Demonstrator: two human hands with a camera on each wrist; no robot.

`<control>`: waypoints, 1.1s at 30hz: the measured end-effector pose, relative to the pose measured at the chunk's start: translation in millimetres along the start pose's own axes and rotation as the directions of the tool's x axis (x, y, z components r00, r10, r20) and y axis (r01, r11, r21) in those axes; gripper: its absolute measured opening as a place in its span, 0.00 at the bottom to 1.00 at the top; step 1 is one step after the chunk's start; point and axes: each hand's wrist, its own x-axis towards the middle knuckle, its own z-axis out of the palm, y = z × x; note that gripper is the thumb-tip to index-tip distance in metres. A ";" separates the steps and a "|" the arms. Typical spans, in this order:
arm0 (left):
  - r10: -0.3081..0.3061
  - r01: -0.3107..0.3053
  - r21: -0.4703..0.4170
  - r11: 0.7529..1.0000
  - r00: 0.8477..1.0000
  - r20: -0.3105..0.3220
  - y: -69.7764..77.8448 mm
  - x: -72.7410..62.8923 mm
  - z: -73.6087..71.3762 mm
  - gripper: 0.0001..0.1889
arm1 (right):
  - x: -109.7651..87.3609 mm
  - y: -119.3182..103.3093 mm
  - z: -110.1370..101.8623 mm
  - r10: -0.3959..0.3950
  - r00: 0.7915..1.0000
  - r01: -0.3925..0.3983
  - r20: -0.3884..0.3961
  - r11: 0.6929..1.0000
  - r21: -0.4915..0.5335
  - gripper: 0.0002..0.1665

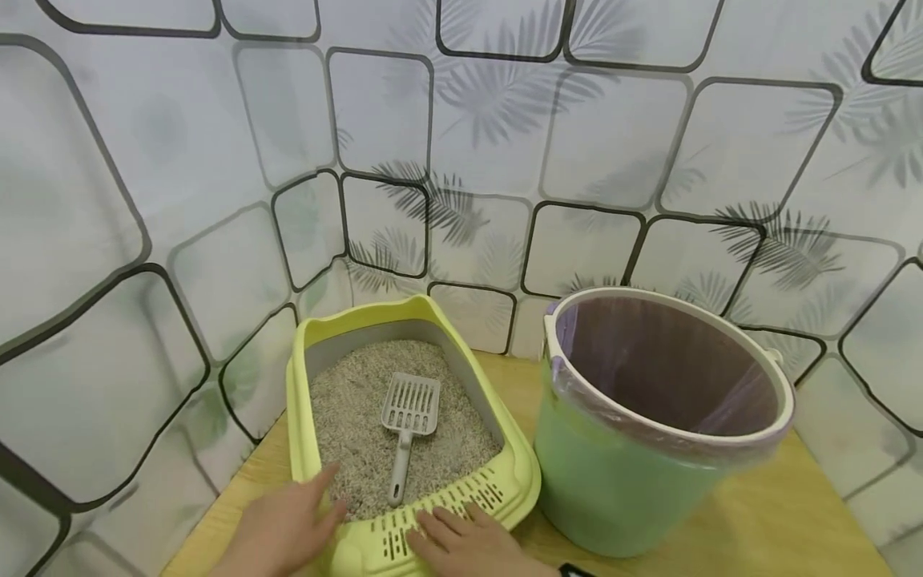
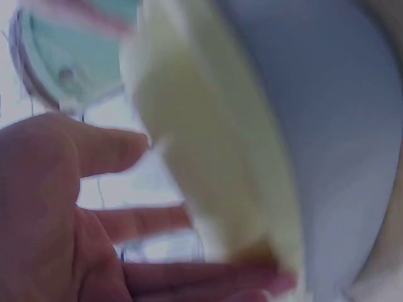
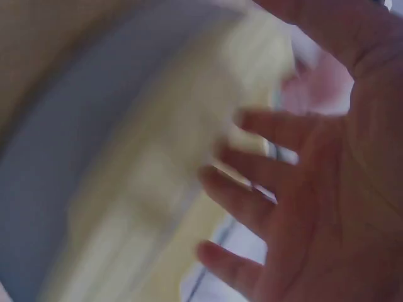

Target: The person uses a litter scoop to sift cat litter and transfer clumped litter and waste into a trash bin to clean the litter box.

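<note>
Green bin (image 1: 613, 481) just beside yellow tray (image 1: 519, 471) with scoop (image 1: 407, 433) inside (left hand (image 1: 287, 522) and right hand (image 1: 472, 546) loosely spread).

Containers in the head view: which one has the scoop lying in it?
The yellow-rimmed tray on the left: the grey slotted scoop lies on its litter. The green bucket beside it shows only a bag lining.

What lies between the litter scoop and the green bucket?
Between scoop and bucket, the head view shows cat litter, then the litter box's side wall.
</note>
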 end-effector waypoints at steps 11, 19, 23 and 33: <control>0.074 -0.060 -0.139 0.988 0.993 0.097 -94.7 160.3 -65.9 0.45 | 33.1 -28.1 38.4 -0.011 0.975 -0.045 -0.223 0.968 -0.245 0.39; 0.083 -0.001 -0.405 0.914 0.979 0.185 -127.7 180.4 -61.3 0.50 | 36.4 -31.1 43.3 -0.144 0.914 -0.043 -0.380 0.896 -0.443 0.32; 0.104 -0.008 -0.497 0.868 0.980 0.167 -129.8 185.2 -54.9 0.50 | 32.1 -25.7 36.1 -0.142 0.919 -0.032 -0.369 0.903 -0.428 0.31; 0.115 -0.049 -0.532 0.845 0.989 0.092 -115.9 179.3 -51.6 0.47 | 21.6 -5.9 17.7 -0.064 0.965 -0.017 -0.253 0.952 -0.305 0.30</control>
